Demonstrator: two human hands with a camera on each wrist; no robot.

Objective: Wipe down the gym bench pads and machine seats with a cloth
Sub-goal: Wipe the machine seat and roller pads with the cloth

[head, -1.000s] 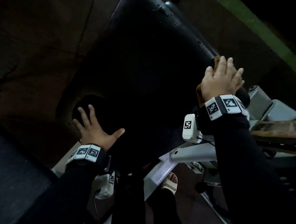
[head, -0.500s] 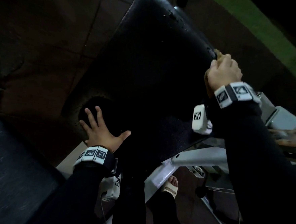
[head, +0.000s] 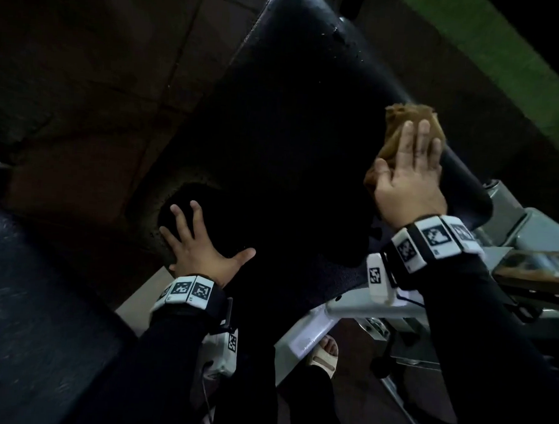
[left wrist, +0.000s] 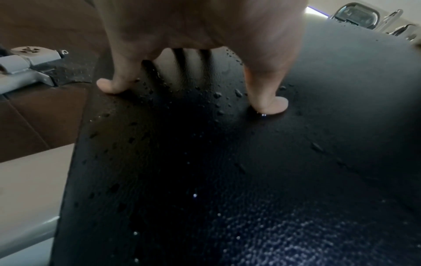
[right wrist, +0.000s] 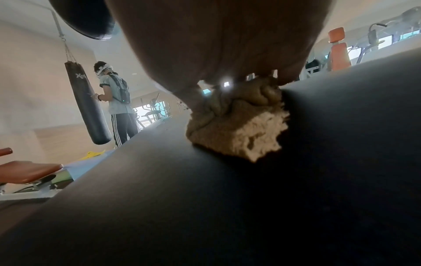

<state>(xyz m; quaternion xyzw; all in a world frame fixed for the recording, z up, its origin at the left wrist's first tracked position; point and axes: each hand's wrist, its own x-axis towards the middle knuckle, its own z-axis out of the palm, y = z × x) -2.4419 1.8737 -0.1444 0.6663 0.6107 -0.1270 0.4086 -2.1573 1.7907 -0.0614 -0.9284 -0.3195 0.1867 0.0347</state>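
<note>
The right hand (head: 407,184) lies with straight fingers (head: 422,139) flat on a crumpled tan terry cloth (head: 410,116), pressing it against the right edge of the long black padded vinyl bench pad (head: 293,130); the cloth bunches out beyond the fingertips and under the palm. The left hand (head: 202,249) is splayed and relaxed, holding nothing, its fingertips (left wrist: 271,106) resting on the pad's near end, where water droplets (left wrist: 216,94) bead between and just ahead of them.
</note>
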